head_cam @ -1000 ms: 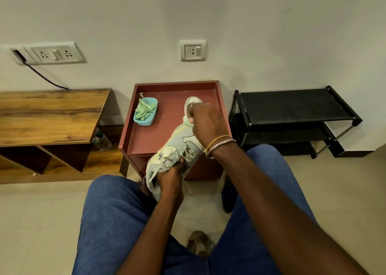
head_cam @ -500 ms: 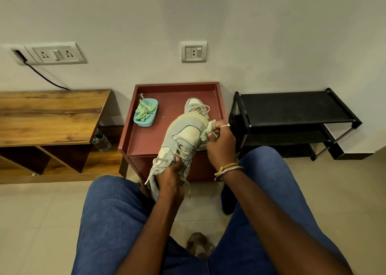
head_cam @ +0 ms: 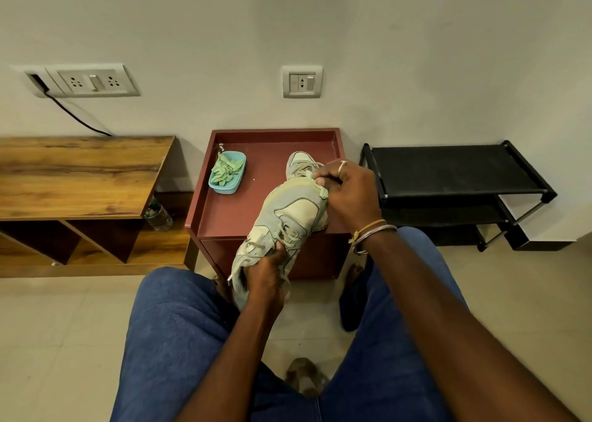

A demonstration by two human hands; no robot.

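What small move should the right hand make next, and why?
Probably wipe the cloth down the side of the shoe: the right hand pinches it against the toe, and the left hand grips the shoe at the laces.

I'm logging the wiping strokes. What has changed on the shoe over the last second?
The right hand, pinching a green cloth, slid from the toe of the shoe down its side, then back up to the toe. The left hand kept gripping the shoe near the laces. The second shoe, blue tub and red table stayed put.
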